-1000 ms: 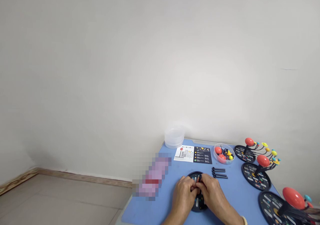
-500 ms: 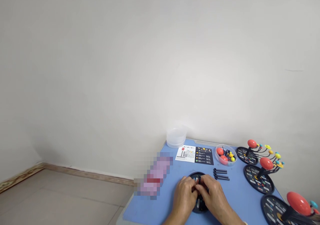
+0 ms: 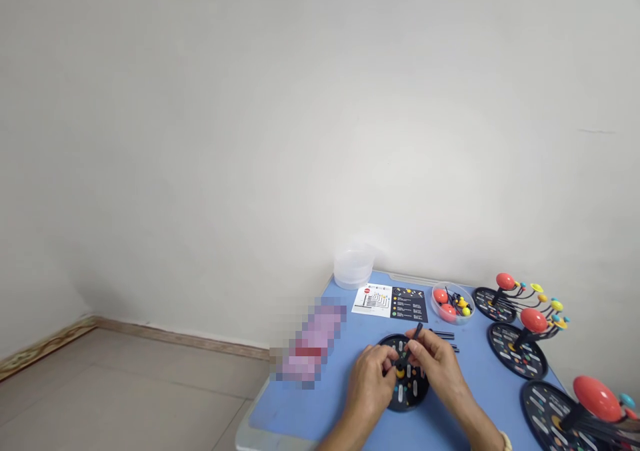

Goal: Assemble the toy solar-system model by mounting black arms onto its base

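Observation:
A round black base [image 3: 415, 394] with printed planets and labels lies on the blue table, a yellow spot at its middle. My right hand [image 3: 440, 363] pinches a short black rod [image 3: 418, 331] between thumb and fingers, tilted above the base's right side. Over the base's left side, my left hand [image 3: 373, 374] has its fingers curled together near the rod's lower end. What sits between those fingers is hidden. Just beyond my right hand lie several thin black rods [image 3: 445, 335], partly covered by it.
A printed instruction sheet [image 3: 390, 303] and a clear dish [image 3: 453, 303] of red and yellow balls lie behind. A clear tub [image 3: 353, 269] stands at the back left. Three planet models [image 3: 534, 320] with red balls line the right. A blurred pink item [image 3: 317, 344] is at left.
The black rod, upright over the base's middle before, is now tilted to the right in my right hand. My right hand has moved up and right, uncovering the yellow centre.

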### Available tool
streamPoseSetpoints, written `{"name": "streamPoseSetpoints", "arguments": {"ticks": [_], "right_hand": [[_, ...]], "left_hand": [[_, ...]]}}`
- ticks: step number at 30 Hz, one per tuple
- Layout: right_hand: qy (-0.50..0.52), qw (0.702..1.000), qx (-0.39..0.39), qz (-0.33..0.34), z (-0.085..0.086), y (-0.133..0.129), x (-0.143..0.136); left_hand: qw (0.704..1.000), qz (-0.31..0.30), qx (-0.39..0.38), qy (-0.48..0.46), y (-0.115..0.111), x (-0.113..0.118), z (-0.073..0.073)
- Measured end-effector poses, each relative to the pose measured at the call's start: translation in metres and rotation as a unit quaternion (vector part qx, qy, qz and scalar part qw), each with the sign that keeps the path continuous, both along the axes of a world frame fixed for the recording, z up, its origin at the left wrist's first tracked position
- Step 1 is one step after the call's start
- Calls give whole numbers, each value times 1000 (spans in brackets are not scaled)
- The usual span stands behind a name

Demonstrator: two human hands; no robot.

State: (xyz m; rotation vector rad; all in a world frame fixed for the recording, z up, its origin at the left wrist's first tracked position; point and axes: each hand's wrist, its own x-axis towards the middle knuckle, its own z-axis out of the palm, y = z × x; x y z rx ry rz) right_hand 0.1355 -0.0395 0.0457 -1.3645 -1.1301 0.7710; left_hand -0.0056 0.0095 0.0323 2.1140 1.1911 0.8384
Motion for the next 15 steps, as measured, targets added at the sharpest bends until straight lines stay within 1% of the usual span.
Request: {"name": "streamPoseSetpoints", "arguments": {"ticks": [2, 5, 7, 9, 11, 13, 15], "right_hand": [[69, 997, -20, 5, 3, 1, 3], [124, 991, -38, 18, 7, 0, 5], [136, 989, -43, 33, 11, -2, 4], [130, 988, -52, 65, 15, -5, 3], [122, 982, -71, 129, 18, -9, 1], [125, 971, -87, 186, 21, -11, 0], [145, 963, -97, 204, 22, -13, 0]], "left_hand": [[1000, 6, -12, -28, 2, 0, -4], [997, 8, -11, -70, 4, -1, -8], [995, 7, 11, -97, 4, -2, -8], [991, -3, 56, -121, 3, -4, -7], [984, -32, 119, -128, 3, -6, -6], [973, -86, 175, -120, 3, -6, -7], [962, -127, 210, -117, 5, -5, -11]]}}
